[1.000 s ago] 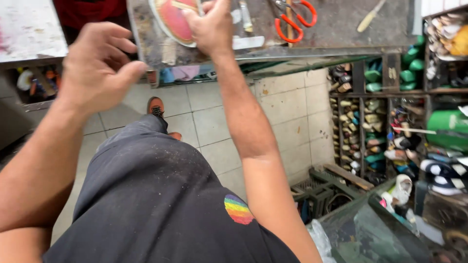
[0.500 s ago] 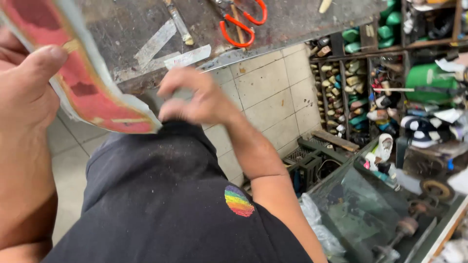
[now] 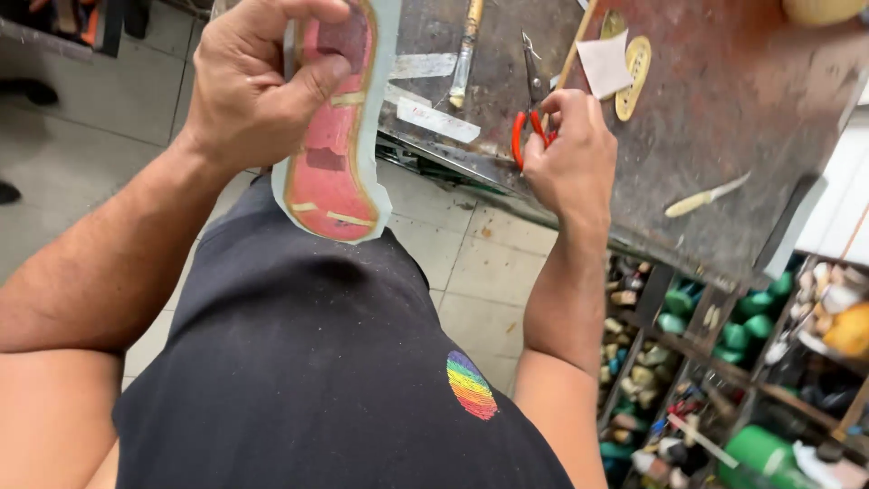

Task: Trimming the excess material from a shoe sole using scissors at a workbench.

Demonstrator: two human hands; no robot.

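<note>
Spreading across the upper right of the frame is a worn, dark workbench (image 3: pixel 724 118), its edge running diagonally down toward the right. Below it at lower right stand shelves (image 3: pixel 724 380) crammed with small bottles and green cans. At upper centre, the left hand (image 3: pixel 249 81) grips a pink shoe insole (image 3: pixel 330 145) with a pale blue rim, thumb pressed across its face and fingers wrapped behind; the insole hangs off the bench, over the tiled floor. Right of centre, the right hand (image 3: pixel 570 154) closes its fingers on the red-handled scissors (image 3: pixel 529 109) lying at the bench edge. A cream-handled knife (image 3: pixel 706 195) lies farther right.
</note>
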